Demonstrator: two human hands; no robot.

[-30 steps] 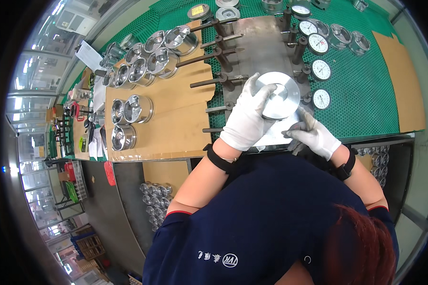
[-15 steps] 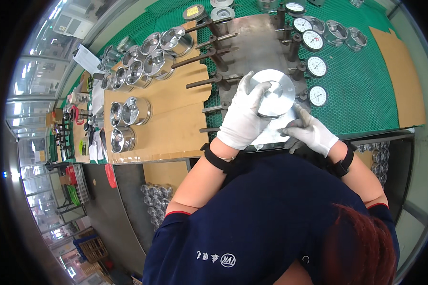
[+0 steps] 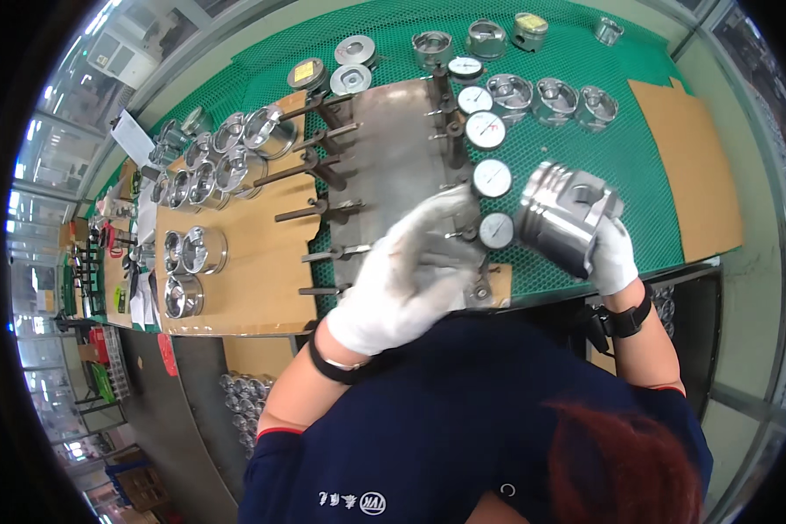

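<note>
A metal piston [image 3: 557, 218] with ring grooves is tilted in the air, right of the dial gauges. My right hand [image 3: 616, 258], in a white glove, is closed around its lower right side; part of the fingers is hidden behind it. My left hand [image 3: 410, 279], also gloved, is over the near end of the grey metal plate [image 3: 393, 131]. It holds nothing; its fingers are apart and slightly blurred. Several dial gauges stand along the plate's right side, the nearest gauge [image 3: 496, 230] between my hands.
Rods on stands [image 3: 323, 210] jut out along the plate's left side. Several pistons [image 3: 240, 166] stand on cardboard [image 3: 262, 262] at the left. More pistons [image 3: 554, 100] stand on the green mat [image 3: 646, 188] behind the gauges. Another cardboard sheet [image 3: 699, 166] lies far right.
The piston has gone from the plate's near end to the right, turning from crown-up to tilted, and is in my right hand. My left hand has come off it. The view has shifted.
</note>
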